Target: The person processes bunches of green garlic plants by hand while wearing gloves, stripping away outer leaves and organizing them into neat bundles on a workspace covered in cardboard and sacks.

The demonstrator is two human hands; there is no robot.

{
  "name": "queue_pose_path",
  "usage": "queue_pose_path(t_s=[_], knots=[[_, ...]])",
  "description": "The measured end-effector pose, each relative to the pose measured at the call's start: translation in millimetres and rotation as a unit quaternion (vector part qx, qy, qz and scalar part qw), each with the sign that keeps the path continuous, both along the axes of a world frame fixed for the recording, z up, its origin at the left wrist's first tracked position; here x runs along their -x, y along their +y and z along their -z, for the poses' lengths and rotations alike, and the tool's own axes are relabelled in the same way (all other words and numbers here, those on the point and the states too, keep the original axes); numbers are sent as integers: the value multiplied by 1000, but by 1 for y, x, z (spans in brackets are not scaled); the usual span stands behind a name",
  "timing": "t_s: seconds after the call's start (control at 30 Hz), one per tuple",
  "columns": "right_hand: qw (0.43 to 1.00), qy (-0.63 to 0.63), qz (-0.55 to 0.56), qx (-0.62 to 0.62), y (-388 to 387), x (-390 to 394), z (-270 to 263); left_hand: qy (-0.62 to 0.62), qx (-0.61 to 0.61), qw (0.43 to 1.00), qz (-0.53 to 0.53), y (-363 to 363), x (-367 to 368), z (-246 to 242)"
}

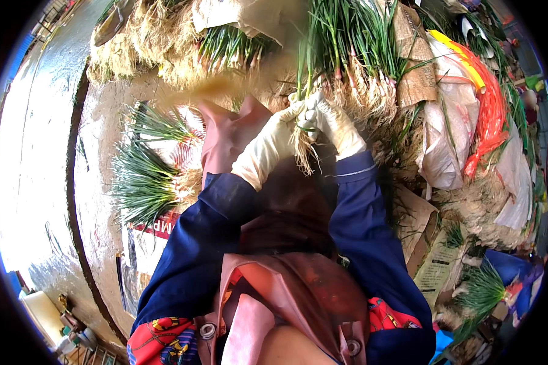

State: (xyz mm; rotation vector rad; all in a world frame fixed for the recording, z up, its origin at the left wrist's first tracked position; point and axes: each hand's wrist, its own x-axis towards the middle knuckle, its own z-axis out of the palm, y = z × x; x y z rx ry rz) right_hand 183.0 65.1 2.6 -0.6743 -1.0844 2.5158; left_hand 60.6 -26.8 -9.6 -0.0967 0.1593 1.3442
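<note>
Both my hands wear pale gloves and meet in front of me on a small bunch of green onions. Its stringy roots hang toward me, while the green leaves rise away between my fingers. My left hand grips the bunch from the left, thumb and fingers near the stems. From the other side, my right hand closes on the same stems. A green strand crosses the bunch just above the roots. Just beyond my hands lies a thick row of green onions, with pinkish stem ends and roots facing me.
Bundled green onions lie at my left on printed sheeting. A brown paper sack, white plastic sacking and orange-red plastic strands are to the right. Another bundle lies at lower right. A dark groove crosses the wet concrete floor.
</note>
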Motion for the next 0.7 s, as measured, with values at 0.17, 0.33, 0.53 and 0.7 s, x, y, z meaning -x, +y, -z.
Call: queue_pose_path(t_s=[0.17,0.33,0.53,0.7], knots=[[990,84,42,102,8,11,10,135,44,990,20,-18,19,-12],[995,40,14,89,-7,17,-12,63,-3,997,38,-22,23,12],[936,-95,261,-216,12,23,29,77,25,997,5,-16,6,-3],[919,-9,387,77,5,36,34,104,91,990,14,-7,-7,-11]])
